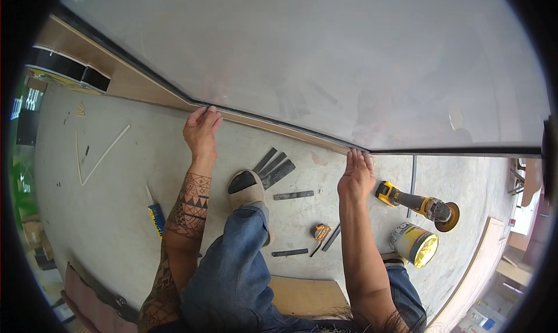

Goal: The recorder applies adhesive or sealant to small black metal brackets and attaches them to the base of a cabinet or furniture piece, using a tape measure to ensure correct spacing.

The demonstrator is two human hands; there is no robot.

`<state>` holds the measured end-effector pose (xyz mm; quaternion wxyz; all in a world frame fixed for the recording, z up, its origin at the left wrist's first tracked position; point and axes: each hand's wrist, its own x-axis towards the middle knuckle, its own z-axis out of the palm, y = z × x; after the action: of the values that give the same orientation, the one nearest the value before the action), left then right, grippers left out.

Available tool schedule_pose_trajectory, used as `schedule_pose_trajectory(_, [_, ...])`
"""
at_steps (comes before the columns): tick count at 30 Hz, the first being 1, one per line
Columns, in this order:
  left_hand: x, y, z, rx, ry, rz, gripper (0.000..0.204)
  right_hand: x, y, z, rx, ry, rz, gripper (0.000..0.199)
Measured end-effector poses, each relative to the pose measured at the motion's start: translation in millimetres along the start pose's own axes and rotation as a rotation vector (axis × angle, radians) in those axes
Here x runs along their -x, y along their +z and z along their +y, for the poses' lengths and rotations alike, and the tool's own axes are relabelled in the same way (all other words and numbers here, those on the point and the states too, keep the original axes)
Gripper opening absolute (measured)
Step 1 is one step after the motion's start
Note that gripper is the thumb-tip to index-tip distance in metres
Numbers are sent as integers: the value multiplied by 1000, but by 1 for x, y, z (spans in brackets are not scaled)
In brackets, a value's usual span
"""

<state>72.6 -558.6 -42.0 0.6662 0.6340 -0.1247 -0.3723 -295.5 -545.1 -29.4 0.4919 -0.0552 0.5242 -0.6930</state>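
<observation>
A large glossy grey panel [372,59] fills the upper part of the view, with a black strip [279,125] along its near edge and bare wood showing below. My left hand [201,129] is closed at this edge, near a bend, its thumb and fingertips on the strip. Further right, my right hand [357,175] has its fingers pressed together and hooked at the same edge, by another corner. Part of its fingertips is hidden by the panel.
Beside my right forearm, an angle grinder [415,204] and an open yellow-labelled can [414,244] rest on the concrete floor. Dark strips [273,165], a tape measure [321,232] and a blue-handled knife-like tool [155,218] lie around my shoe [246,187]. A round yellow-black container [70,71] is at far left.
</observation>
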Motion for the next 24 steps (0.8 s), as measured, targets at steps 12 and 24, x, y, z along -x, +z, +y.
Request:
schedule_pose_trajectory(12, [37,26,1,119,-147,-110,35,10,14,-4,-60,217,-71,66])
schedule_pose_trajectory(24, [46,33,-2,149,-174,-127,33,-10,14,19,-70,252,60,30])
